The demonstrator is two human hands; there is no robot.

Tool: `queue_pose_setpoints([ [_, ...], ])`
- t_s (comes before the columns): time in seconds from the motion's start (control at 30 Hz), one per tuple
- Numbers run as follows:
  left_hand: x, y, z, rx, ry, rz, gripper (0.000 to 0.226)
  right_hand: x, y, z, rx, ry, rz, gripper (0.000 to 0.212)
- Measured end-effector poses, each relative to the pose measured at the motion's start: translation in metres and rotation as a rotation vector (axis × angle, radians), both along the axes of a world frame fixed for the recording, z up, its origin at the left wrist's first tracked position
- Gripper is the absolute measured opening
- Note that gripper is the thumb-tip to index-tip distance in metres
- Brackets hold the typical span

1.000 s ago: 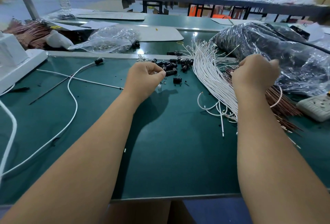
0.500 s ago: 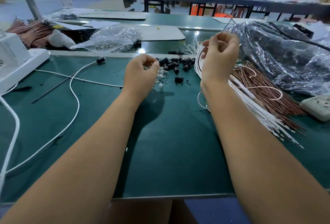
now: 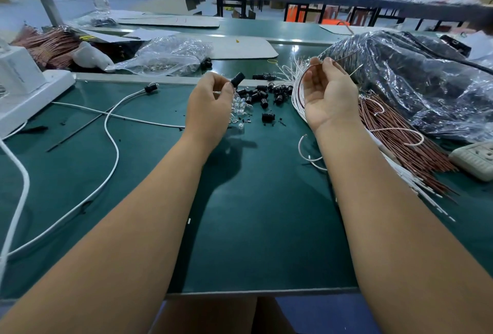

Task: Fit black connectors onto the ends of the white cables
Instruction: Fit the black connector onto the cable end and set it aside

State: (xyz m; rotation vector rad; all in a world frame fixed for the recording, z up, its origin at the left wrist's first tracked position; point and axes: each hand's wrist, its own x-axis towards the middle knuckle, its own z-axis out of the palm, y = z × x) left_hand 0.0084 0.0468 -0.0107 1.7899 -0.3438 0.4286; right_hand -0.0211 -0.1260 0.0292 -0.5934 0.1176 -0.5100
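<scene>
1. Broadly, the table (image 3: 253, 227) is a green bench top whose near edge runs along the bottom of the view, with a raised strip along its far edge.
2. A dark plastic bag (image 3: 416, 80) is heaped at the far right corner, touching the wire bundles beside it.
3. A clear bag (image 3: 170, 53) lies just past the far edge, left of centre.
4. A white box (image 3: 24, 88) sits at the left edge.
5. A long white cable (image 3: 112, 141) curves across the left half of the table, ending in a fitted black connector near the far edge.
6. The white wires (image 3: 296, 93) fan out in a bundle right of centre and run under the right forearm toward the right edge.
7. Brown wires (image 3: 405, 147) lie just beside them, nearer the right edge.
8. A socket strip (image 3: 474, 159) rests at the right edge.
9. The right hand (image 3: 329, 96) is raised palm up above the white bundle, fingers curled, pinching a thin wire (image 3: 344, 59) that looks brown at its fingertips.
10. The left hand (image 3: 210, 105) hovers left of the pile, thumb and forefinger pinching one connector (image 3: 237, 79).
11. Loose connectors (image 3: 262, 93) are scattered between the two hands, toward the far edge.
12. Small clear parts (image 3: 238, 107) lie just beside them, touching the pile.
</scene>
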Motion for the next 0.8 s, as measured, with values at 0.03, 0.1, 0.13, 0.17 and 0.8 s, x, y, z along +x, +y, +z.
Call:
queue_pose_setpoints([
  [0.03, -0.001, 0.000, 0.001, -0.006, 0.002, 0.002, 0.012, 0.000, 0.000, 0.000, 0.002, -0.011, 0.017, 0.010],
  [0.1, -0.003, -0.001, 0.002, -0.032, 0.008, 0.006, 0.017, 0.000, 0.001, -0.001, 0.010, -0.033, 0.063, 0.004],
  [0.13, -0.003, -0.001, 0.003, -0.050, 0.012, 0.005, 0.018, 0.000, 0.002, -0.001, 0.019, -0.046, 0.093, 0.003],
  [0.17, -0.003, -0.001, 0.003, -0.065, 0.016, -0.001, 0.016, 0.000, 0.002, -0.001, 0.031, -0.059, 0.125, 0.005],
  [0.8, -0.002, -0.003, 0.001, 0.035, 0.076, -0.100, 0.007, 0.003, 0.016, -0.020, -0.297, 0.157, 0.339, 0.013],
])
